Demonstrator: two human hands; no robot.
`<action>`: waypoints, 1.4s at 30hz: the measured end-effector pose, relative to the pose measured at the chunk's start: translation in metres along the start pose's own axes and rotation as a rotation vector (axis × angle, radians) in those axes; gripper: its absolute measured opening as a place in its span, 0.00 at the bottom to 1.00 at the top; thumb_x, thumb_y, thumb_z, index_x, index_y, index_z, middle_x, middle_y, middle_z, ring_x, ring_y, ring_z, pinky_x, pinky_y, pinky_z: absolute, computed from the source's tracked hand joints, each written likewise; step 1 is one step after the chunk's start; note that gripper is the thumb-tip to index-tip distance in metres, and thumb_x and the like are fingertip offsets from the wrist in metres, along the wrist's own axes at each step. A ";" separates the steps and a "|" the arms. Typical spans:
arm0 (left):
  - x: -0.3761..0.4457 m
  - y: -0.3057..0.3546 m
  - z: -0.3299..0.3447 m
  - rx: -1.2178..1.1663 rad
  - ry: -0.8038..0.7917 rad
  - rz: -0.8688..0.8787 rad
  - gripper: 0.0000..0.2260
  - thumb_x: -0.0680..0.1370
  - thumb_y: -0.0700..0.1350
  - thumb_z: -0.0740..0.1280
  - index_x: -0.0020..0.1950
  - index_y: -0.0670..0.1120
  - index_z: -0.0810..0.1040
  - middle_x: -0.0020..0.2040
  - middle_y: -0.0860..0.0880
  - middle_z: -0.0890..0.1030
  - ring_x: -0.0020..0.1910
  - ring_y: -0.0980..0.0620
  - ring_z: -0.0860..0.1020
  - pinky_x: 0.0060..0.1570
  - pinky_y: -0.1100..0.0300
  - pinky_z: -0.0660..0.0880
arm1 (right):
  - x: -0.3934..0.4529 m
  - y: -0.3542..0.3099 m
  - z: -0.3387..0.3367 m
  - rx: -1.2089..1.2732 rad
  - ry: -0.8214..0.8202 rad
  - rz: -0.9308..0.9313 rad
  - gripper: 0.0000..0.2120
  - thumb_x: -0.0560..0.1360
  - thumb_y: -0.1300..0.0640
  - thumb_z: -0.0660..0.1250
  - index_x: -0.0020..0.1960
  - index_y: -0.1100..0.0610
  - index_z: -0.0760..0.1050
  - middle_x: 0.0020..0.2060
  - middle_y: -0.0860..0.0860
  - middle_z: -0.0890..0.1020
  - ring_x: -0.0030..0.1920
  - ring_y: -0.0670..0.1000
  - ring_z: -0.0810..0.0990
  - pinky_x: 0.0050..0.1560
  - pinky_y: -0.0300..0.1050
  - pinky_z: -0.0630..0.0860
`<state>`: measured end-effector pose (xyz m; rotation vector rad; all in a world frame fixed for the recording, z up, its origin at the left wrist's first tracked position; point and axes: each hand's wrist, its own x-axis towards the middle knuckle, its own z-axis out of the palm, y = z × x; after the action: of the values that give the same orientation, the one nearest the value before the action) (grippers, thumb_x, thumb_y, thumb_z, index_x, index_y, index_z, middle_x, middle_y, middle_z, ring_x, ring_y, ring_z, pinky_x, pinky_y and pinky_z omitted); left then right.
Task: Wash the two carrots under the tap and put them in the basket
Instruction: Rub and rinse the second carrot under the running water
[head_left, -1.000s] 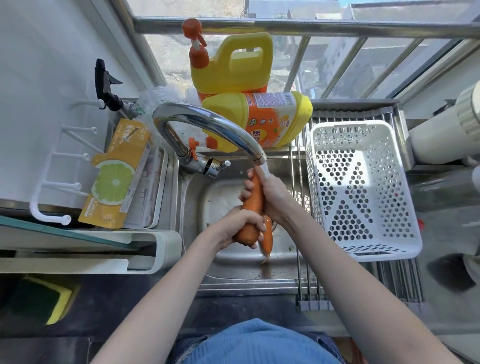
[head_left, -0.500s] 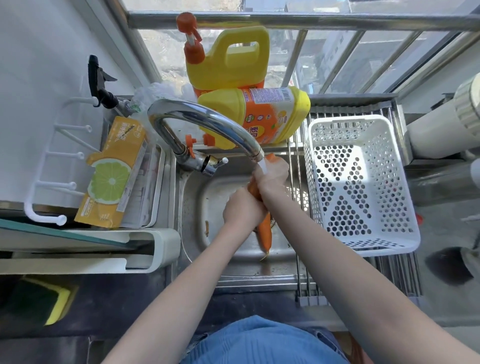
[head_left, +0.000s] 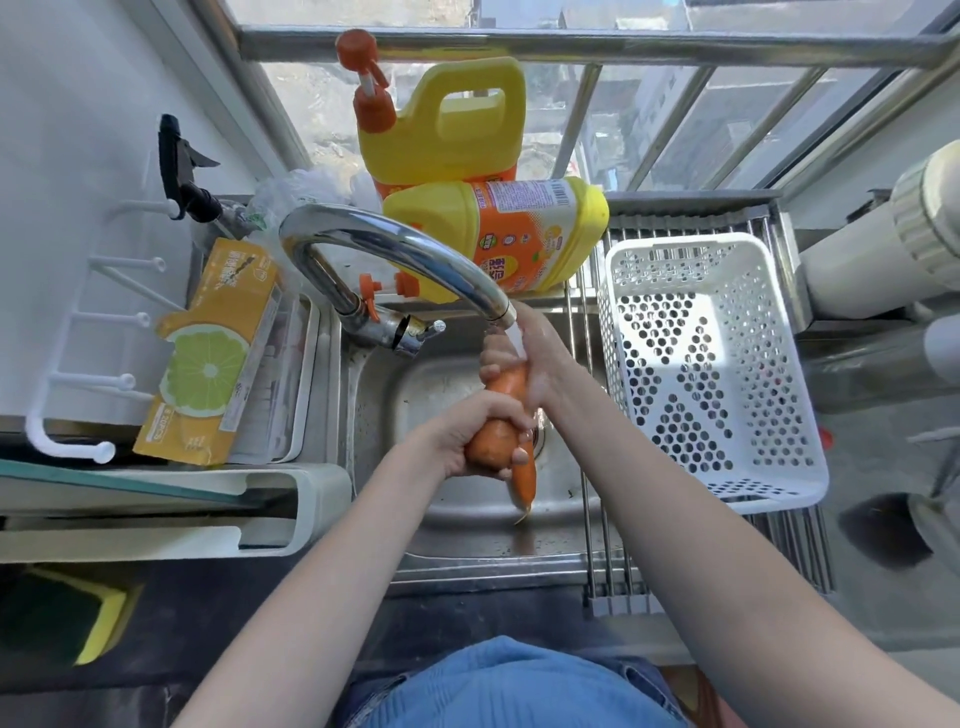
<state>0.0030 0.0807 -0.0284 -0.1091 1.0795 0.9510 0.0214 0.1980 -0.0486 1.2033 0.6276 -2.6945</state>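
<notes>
hands: left hand is wrapped round the fat carrot low down, right hand is closed on its top end right under the tap
carrots: both over the sink, the thin carrot poking out below the left fingers, pretty sure the left has that one too
just changed: half a sec ago the hands were bunched up tight at the spout, now the left has slid back down the fat carrot, so it's a rubbing stroke
water: running onto the right hand and carrot top
basket: nothing in it, sits right of the sink
meaning: still mid-wash, guessing neither carrot goes over just yet
</notes>
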 end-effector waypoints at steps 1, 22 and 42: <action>0.004 0.000 -0.002 0.029 0.067 -0.013 0.05 0.72 0.37 0.63 0.36 0.43 0.71 0.28 0.49 0.73 0.23 0.54 0.73 0.22 0.67 0.68 | 0.002 0.000 0.003 -0.052 0.112 -0.018 0.18 0.75 0.54 0.63 0.30 0.52 0.60 0.16 0.46 0.62 0.15 0.44 0.62 0.21 0.36 0.68; 0.031 -0.013 0.009 0.386 0.679 0.137 0.05 0.72 0.39 0.64 0.36 0.42 0.76 0.32 0.44 0.79 0.27 0.46 0.77 0.26 0.59 0.74 | 0.007 0.016 0.009 -1.366 0.678 -0.232 0.26 0.73 0.57 0.72 0.65 0.56 0.63 0.57 0.57 0.78 0.57 0.59 0.78 0.51 0.49 0.74; 0.003 -0.007 -0.005 -0.135 -0.175 0.068 0.15 0.58 0.37 0.70 0.39 0.43 0.69 0.27 0.48 0.73 0.22 0.52 0.72 0.22 0.65 0.69 | 0.000 -0.002 -0.004 -0.030 -0.024 -0.009 0.16 0.73 0.43 0.68 0.38 0.51 0.65 0.16 0.48 0.65 0.16 0.45 0.65 0.22 0.37 0.71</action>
<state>0.0048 0.0758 -0.0350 -0.0987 0.8621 1.0740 0.0233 0.2014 -0.0506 1.1618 0.6685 -2.6929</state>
